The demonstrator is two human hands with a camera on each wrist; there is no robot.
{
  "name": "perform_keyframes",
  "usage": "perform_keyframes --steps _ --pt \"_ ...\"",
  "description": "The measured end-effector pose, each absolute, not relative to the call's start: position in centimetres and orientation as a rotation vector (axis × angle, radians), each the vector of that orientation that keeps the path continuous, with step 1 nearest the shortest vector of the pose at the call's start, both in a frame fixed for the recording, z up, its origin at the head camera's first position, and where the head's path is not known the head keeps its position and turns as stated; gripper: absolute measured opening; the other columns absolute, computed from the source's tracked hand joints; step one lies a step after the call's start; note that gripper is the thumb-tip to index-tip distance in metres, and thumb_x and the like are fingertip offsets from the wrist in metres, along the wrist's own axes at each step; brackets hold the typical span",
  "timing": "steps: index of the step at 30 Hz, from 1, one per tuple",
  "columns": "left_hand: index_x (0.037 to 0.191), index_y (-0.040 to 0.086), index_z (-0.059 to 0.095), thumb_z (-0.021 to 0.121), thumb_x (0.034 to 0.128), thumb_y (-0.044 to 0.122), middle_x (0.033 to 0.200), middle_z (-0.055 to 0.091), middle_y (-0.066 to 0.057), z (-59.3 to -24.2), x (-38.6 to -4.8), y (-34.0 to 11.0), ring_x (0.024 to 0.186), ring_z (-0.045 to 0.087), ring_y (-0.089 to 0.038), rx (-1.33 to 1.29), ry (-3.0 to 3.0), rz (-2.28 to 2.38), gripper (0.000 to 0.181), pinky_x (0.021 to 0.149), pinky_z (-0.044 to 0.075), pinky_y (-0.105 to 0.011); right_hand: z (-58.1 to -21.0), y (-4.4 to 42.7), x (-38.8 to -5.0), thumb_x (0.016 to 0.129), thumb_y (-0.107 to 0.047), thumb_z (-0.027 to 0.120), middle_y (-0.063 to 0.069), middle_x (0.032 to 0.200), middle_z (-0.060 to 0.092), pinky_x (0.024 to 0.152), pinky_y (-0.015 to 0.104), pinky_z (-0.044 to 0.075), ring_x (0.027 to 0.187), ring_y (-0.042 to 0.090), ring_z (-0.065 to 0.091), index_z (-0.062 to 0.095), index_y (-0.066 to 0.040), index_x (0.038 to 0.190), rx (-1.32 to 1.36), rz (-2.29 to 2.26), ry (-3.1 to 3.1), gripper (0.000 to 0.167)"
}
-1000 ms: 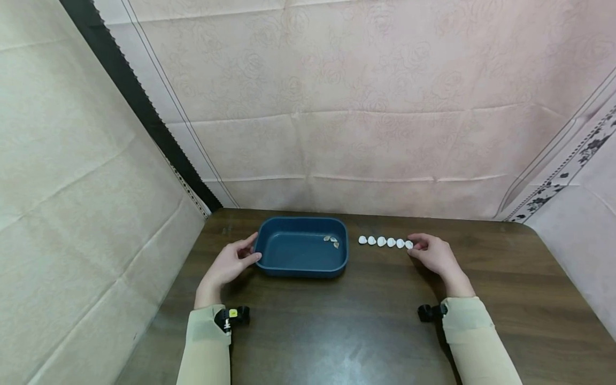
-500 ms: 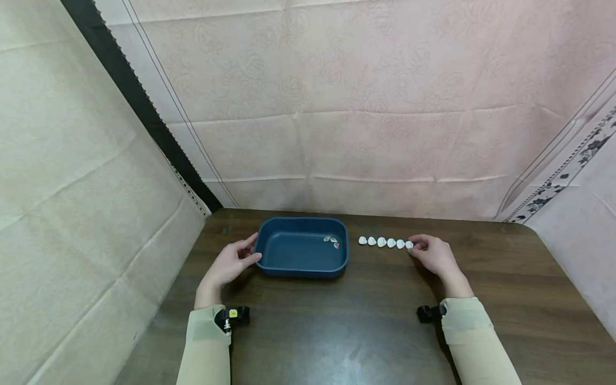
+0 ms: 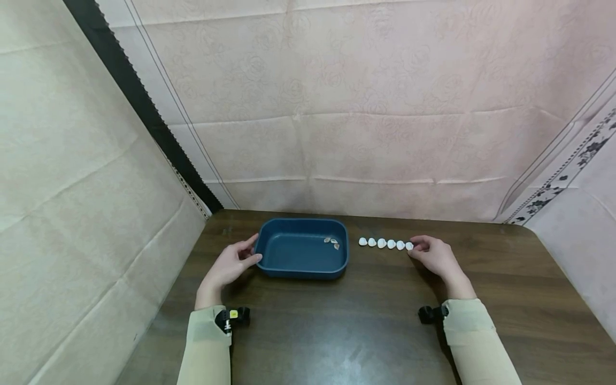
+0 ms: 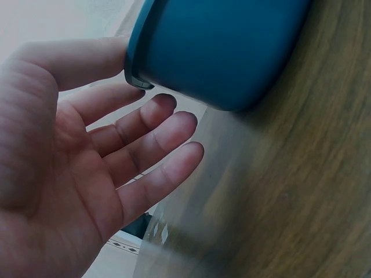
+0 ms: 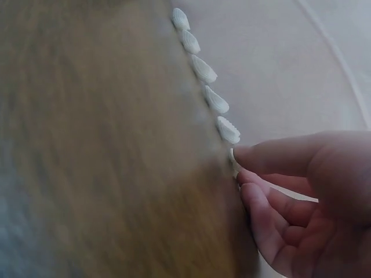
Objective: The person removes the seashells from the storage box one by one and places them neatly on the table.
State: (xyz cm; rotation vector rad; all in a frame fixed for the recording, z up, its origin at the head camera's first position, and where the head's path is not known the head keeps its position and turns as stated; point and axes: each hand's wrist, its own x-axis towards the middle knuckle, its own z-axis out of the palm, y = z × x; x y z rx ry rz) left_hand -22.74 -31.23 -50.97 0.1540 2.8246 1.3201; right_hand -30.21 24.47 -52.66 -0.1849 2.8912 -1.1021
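Several white ribbed seashells [image 3: 382,243] lie in a straight row on the table, right of a dark blue rectangular plastic tub [image 3: 300,272]. At the row's right end, my right hand [image 3: 434,256] pinches the last seashell [image 3: 409,246] between thumb and fingers. That shell is mostly covered by the thumb in the right wrist view. My left hand [image 3: 232,267] touches the tub's left end with thumb and index finger. In the left wrist view its other fingers [image 4: 168,165] are loosely extended beneath the rim. A few small pale pieces [image 3: 332,241] lie inside the tub, towards its right end.
The brown wooden table [image 3: 327,331] ends at the back against a pale cloth wall [image 3: 366,160]. Further cloth walls stand at left [image 3: 120,230] and right [image 3: 582,240]. Black cameras are strapped to both wrists.
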Motion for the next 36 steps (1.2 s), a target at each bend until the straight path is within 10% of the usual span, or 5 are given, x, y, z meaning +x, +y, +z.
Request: perform_keyframes --steps 9,20,36 --pt "0.162 0.013 0.049 0.073 0.1035 0.029 0.106 0.063 -0.008 -51.0 -22.6 -31.1 0.097 0.057 -0.026 0.157 2.822 1.330 0.065 0.082 0.047 -0.042 -50.5 22.1 -29.4 0.103 -0.018 0.073 0.016 0.112 0.075 0.087 0.046 0.052 0.105 0.034 0.070 0.069 -0.002 0.137 -0.285 -1.277 2.954 0.037" --pt "0.162 0.014 0.049 0.072 0.1041 0.026 0.107 0.064 -0.008 -50.8 -22.6 -31.0 0.098 0.057 -0.027 0.129 2.815 1.335 0.064 0.084 0.047 -0.043 -47.5 7.7 -29.2 0.101 -0.015 0.076 0.010 0.119 0.076 0.089 0.042 0.058 0.105 0.023 0.071 0.076 -0.012 0.130 -0.765 -1.456 2.594 0.028" --pt "0.162 0.015 0.050 0.074 0.1033 0.030 0.107 0.064 -0.006 -51.0 -22.7 -31.1 0.098 0.057 -0.025 0.140 2.817 1.353 0.065 0.083 0.048 -0.041 -49.3 -0.6 -32.0 0.096 0.015 0.049 0.013 0.145 0.064 0.108 0.048 0.049 0.136 0.030 0.058 0.072 -0.009 0.137 -0.699 -0.928 2.658 0.053"
